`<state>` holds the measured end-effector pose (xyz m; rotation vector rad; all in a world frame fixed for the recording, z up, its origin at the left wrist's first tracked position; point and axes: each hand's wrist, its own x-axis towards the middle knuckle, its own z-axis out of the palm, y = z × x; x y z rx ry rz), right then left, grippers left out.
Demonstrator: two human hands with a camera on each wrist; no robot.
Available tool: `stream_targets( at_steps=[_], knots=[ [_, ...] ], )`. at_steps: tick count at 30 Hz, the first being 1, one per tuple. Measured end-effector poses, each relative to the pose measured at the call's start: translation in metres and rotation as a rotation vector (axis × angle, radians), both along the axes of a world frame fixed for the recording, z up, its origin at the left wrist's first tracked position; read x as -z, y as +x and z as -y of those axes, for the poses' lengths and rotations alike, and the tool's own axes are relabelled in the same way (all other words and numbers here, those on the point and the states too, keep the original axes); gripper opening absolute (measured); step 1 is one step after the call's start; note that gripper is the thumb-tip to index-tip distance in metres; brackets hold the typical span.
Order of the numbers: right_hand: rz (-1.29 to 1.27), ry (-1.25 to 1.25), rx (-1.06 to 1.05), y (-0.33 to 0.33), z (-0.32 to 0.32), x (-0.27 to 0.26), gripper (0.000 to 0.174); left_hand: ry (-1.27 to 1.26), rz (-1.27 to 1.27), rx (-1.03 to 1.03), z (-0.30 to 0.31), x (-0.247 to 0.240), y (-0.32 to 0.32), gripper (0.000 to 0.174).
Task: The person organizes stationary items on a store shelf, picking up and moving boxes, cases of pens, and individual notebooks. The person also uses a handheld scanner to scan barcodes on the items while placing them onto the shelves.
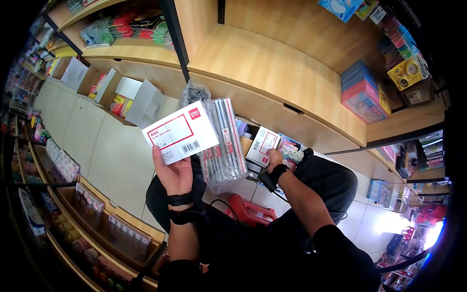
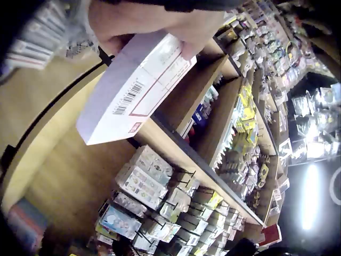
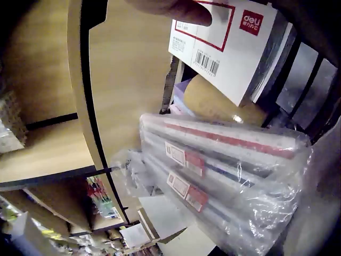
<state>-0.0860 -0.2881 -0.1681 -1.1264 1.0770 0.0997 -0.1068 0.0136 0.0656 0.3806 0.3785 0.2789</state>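
Note:
In the head view a white memo paper pack with a red frame (image 1: 181, 132) is held up by my left hand (image 1: 174, 171), thumb on its face and the other fingers beneath. The left wrist view shows the same pack (image 2: 133, 90) gripped by my left hand (image 2: 154, 26), its barcode visible. My right hand (image 1: 275, 159) pinches a similar white pack (image 1: 263, 145) low in front of the drawers; in the right wrist view its thumb lies on that pack (image 3: 229, 45). Between the hands lie long items in clear plastic wrap (image 1: 224, 141).
Wooden shelving with a bare shelf (image 1: 262, 68) stands ahead. Open cardboard boxes (image 1: 138, 102) with colourful packets sit on the tiled floor at left. A red plastic object (image 1: 250, 210) lies between the knees. Boxed goods (image 1: 362, 97) stand on the shelf at right.

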Motion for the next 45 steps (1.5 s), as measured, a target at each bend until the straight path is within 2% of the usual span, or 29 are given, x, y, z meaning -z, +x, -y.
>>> stream_targets(
  at_steps=[2,5,7,12,14,16,17,19,21,22,23,26,27,29,31,35,36,38,40,45],
  knots=[
    [0.007,-0.023,-0.037,-0.001,0.007,0.013,0.018,-0.011,0.0,0.011,-0.002,-0.002,0.0,0.041],
    [0.071,-0.059,-0.074,-0.005,0.009,-0.003,0.012,-0.056,0.0,0.046,-0.004,0.001,0.001,0.041],
    [0.011,-0.105,-0.263,-0.007,0.006,-0.043,0.01,-0.086,0.001,0.068,-0.006,0.008,0.002,0.041],
    [-0.01,-0.086,-0.313,-0.001,0.023,-0.034,0.008,0.007,-0.023,-0.022,-0.014,0.006,0.005,0.041],
    [-0.005,-0.099,-0.355,0.003,0.028,-0.049,0.008,0.017,-0.007,-0.06,-0.02,0.003,0.004,0.041],
    [0.087,0.066,-0.29,0.008,0.032,-0.067,0.017,0.03,0.004,-0.068,-0.018,-0.004,0.002,0.041],
    [0.115,0.102,-0.326,0.01,0.04,-0.073,0.025,0.043,0.01,-0.077,-0.017,-0.007,0.001,0.04],
    [0.174,0.089,-0.344,0.01,0.04,-0.113,0.023,0.015,0.024,-0.053,-0.008,-0.01,-0.003,0.04],
    [0.249,0.177,-0.426,0.011,0.05,-0.145,0.024,-0.034,-0.004,0.014,0.004,-0.003,-0.003,0.039],
    [0.254,0.046,-0.456,0.013,0.051,-0.163,0.025,-0.027,0.054,0.082,0.012,0.002,-0.002,0.039],
    [0.262,0.04,-0.463,0.014,0.051,-0.182,0.025,-0.071,0.023,0.114,0.021,0.006,0.0,0.039],
    [0.657,-0.511,-0.639,0.002,0.028,-0.258,0.029,-0.11,0.005,0.196,0.05,0.026,0.007,0.04],
    [0.704,-0.712,-0.653,-0.004,0.02,-0.271,0.032,-0.106,0.002,0.228,0.061,0.029,0.008,0.041],
    [0.948,-1.349,-0.739,-0.021,-0.005,-0.308,0.036,-0.101,0.016,0.27,0.079,0.028,0.014,0.043],
    [1.172,-1.544,-0.806,-0.034,-0.023,-0.319,0.037,-0.15,0.046,0.331,0.092,0.023,0.014,0.048],
    [1.26,-1.701,-0.87,-0.041,-0.041,-0.295,0.03,-0.214,0.047,0.306,0.109,0.019,0.015,0.056],
    [1.265,-1.699,-0.86,-0.042,-0.044,-0.288,0.03,-0.206,-0.008,0.316,0.11,0.007,0.01,0.06],
    [1.227,-1.71,-0.971,-0.044,-0.046,-0.278,0.028,-0.181,0.024,0.302,0.113,0.014,0.008,0.063],
    [1.214,-1.712,-0.943,-0.043,-0.05,-0.276,0.028,-0.123,-0.015,0.281,0.119,0.008,0.006,0.068],
    [1.202,-1.688,-0.96,-0.04,-0.049,-0.274,0.028,-0.14,0.052,0.34,0.116,0.021,0.007,0.067]
  ],
)
